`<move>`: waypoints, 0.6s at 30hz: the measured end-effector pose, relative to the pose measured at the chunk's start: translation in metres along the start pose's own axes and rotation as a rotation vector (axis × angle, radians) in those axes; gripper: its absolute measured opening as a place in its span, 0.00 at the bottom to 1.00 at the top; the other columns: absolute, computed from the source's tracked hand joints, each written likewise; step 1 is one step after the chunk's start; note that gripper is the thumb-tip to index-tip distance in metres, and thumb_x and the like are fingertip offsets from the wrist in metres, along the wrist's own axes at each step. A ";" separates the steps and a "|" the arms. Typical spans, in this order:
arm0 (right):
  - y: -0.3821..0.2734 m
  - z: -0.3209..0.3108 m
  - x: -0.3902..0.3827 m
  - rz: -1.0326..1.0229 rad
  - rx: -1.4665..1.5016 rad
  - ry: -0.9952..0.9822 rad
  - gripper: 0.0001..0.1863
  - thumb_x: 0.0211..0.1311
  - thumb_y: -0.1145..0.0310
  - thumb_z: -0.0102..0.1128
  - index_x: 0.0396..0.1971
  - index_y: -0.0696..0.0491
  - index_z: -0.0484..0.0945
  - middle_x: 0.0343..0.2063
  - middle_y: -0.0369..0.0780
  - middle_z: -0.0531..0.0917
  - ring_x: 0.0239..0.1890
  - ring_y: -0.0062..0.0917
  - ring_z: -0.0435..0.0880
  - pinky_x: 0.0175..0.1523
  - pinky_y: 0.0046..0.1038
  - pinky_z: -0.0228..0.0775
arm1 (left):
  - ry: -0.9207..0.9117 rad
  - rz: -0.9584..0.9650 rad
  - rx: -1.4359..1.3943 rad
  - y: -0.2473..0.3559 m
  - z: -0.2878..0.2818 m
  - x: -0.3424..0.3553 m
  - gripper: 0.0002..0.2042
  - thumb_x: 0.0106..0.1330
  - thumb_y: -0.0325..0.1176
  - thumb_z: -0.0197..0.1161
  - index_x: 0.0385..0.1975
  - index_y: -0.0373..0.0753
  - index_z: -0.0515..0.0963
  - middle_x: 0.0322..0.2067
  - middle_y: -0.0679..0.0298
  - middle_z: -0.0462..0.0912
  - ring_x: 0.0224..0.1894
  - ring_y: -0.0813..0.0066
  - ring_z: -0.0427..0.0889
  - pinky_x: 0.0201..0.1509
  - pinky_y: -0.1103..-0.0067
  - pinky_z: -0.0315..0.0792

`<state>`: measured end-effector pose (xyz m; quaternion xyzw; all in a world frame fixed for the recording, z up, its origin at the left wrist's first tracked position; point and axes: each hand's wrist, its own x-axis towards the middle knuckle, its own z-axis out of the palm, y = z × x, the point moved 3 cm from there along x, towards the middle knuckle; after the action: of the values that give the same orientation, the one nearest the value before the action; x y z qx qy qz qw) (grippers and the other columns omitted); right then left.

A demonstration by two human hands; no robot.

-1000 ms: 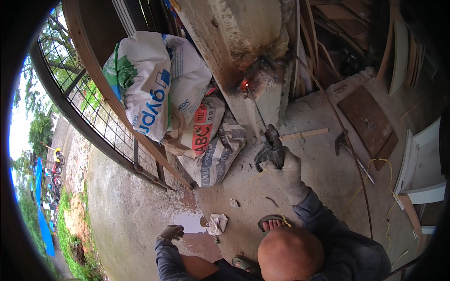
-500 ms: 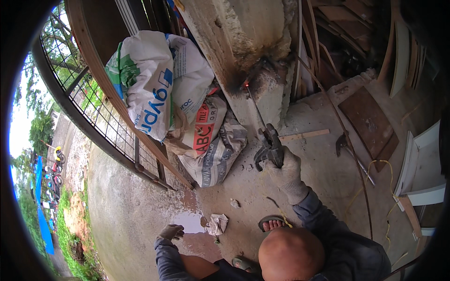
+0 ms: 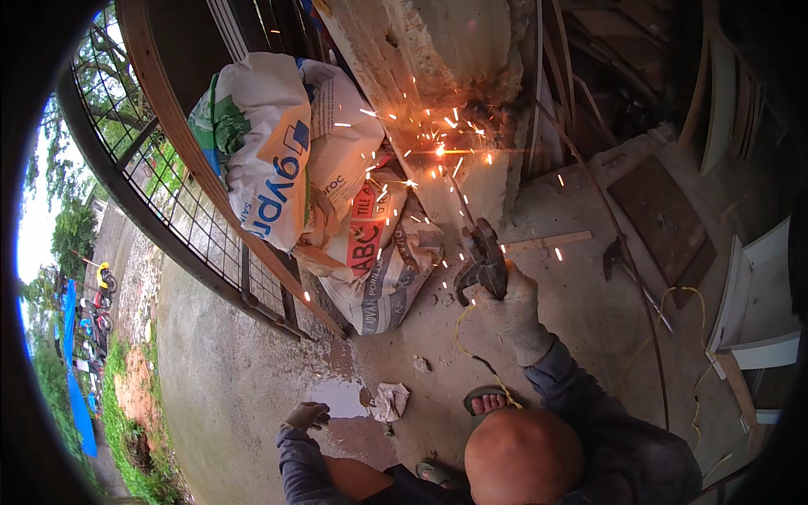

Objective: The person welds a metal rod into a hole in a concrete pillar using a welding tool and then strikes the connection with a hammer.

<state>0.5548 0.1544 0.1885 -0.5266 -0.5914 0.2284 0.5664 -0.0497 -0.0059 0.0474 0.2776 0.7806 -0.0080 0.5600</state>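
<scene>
My gloved right hand [image 3: 513, 307] grips a dark electrode holder [image 3: 484, 265], with a thin rod [image 3: 459, 194] reaching up to the scorched, chipped concrete column [image 3: 484, 194]. Bright sparks [image 3: 440, 150] spray from the rod's tip around a blackened spot whose detail is hidden by glare. A yellow cable [image 3: 461, 332] hangs below the holder. My gloved left hand [image 3: 307, 417] is low on the left, beside my bare leg, its fingers loosely bent with nothing visible in them. Crumpled printed sacks [image 3: 261, 168] lean against the column, within the spray of sparks.
A mesh gate [image 3: 181, 219] and wooden plank [image 3: 206, 194] stand left. Right are a hammer [image 3: 613, 261], long rusty rod [image 3: 627, 257], boards [image 3: 652, 219] and white panels [image 3: 762, 345]. A rag [image 3: 389, 402] lies by a puddle [image 3: 332, 397]. Motorbikes [image 3: 101, 307] and blue tarp [image 3: 76, 396] are outside.
The small red glow at the rod tip has burst into a wide shower of bright sparks. My right hand has barely shifted; my left hand is unchanged.
</scene>
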 end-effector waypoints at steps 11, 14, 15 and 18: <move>-0.022 -0.006 0.001 0.500 0.762 -0.162 0.07 0.69 0.78 0.65 0.43 0.52 0.80 0.27 0.31 0.82 0.21 0.20 0.78 0.27 0.30 0.72 | 0.003 -0.029 0.047 -0.015 -0.005 0.013 0.19 0.76 0.46 0.65 0.52 0.36 0.87 0.44 0.54 0.92 0.43 0.61 0.92 0.47 0.65 0.86; -0.026 -0.012 0.011 -0.095 0.006 0.087 0.11 0.67 0.71 0.72 0.46 0.53 0.82 0.26 0.36 0.85 0.24 0.24 0.84 0.31 0.34 0.78 | 0.012 -0.036 0.083 -0.016 -0.005 0.016 0.19 0.77 0.47 0.64 0.52 0.36 0.87 0.45 0.54 0.92 0.43 0.61 0.93 0.47 0.65 0.86; -0.024 -0.010 0.011 -0.187 -0.198 0.121 0.11 0.66 0.72 0.71 0.46 0.54 0.82 0.26 0.37 0.85 0.25 0.24 0.85 0.32 0.35 0.79 | 0.000 -0.022 0.066 -0.016 -0.005 0.017 0.19 0.77 0.47 0.64 0.52 0.37 0.87 0.45 0.54 0.92 0.43 0.61 0.93 0.46 0.65 0.86; -0.004 -0.014 0.005 0.048 0.096 0.046 0.12 0.65 0.72 0.72 0.47 0.53 0.82 0.28 0.35 0.85 0.24 0.23 0.84 0.30 0.33 0.78 | 0.012 -0.016 0.090 -0.020 -0.006 0.021 0.19 0.77 0.48 0.64 0.53 0.38 0.87 0.45 0.55 0.93 0.43 0.61 0.93 0.46 0.65 0.86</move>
<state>0.5666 0.1532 0.1980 -0.5180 -0.5535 0.2580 0.5990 -0.0682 -0.0124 0.0254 0.2962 0.7849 -0.0463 0.5423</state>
